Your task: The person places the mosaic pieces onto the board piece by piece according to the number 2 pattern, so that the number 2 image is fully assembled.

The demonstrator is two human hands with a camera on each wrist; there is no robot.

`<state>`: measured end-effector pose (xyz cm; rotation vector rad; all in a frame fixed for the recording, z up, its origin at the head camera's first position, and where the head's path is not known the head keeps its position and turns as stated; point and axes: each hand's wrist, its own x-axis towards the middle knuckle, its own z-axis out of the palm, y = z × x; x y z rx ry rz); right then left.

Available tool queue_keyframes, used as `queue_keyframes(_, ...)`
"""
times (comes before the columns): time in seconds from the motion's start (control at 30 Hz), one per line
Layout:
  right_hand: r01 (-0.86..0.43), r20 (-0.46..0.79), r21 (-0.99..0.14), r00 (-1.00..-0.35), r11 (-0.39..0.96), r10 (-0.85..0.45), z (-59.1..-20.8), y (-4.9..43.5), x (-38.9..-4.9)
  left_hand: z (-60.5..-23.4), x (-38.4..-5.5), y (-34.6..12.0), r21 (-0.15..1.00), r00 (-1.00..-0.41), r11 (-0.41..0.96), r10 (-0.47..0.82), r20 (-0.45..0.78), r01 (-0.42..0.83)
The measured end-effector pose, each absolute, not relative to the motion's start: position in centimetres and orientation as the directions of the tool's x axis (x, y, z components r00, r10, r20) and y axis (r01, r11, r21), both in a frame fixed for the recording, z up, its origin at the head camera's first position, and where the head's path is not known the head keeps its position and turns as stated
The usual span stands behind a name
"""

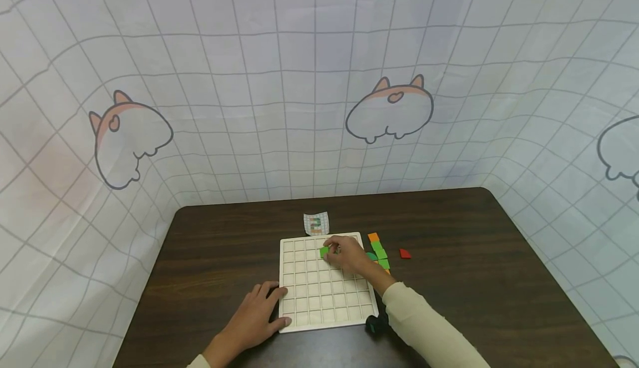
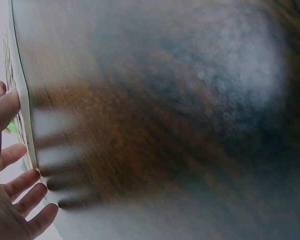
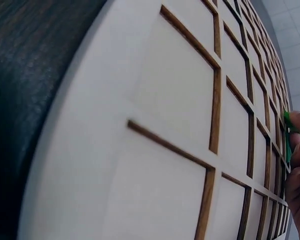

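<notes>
A cream board [image 1: 309, 304] with a grid of square recesses lies on the dark table. My right hand [image 1: 346, 254] is over its far part, thumb and fingertips pinching a green tile [image 1: 324, 252]. The right wrist view shows a green tile [image 3: 287, 119] at the fingertips, with more green below it, partly hidden by the fingers. Beside the board's near left corner rests my left hand [image 1: 254, 315], fingers spread, its thumb and fingertips on the edge. The left wrist view shows those fingers [image 2: 22, 184] along the board's rim.
Right of the board lie several green tiles [image 1: 379, 250], an orange tile [image 1: 373, 237] and a dark green piece [image 1: 371, 256]. Farther right is a red piece [image 1: 405, 253]. A printed pattern card [image 1: 317, 224] lies behind the board. A black object [image 1: 375, 323] sits by the near right corner.
</notes>
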<state>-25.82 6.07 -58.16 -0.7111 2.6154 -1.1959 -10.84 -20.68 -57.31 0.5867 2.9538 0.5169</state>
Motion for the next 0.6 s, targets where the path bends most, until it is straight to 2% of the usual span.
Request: queue_keyframes(0.6, -0.346, 0.025, -0.727, -0.877, 0.594, -0.481, -58.13, 5.64, -25.51, -57.23, -10.83, -20.66, 0.343, -0.924, 0.869, 0.383, -0.01, 0.356)
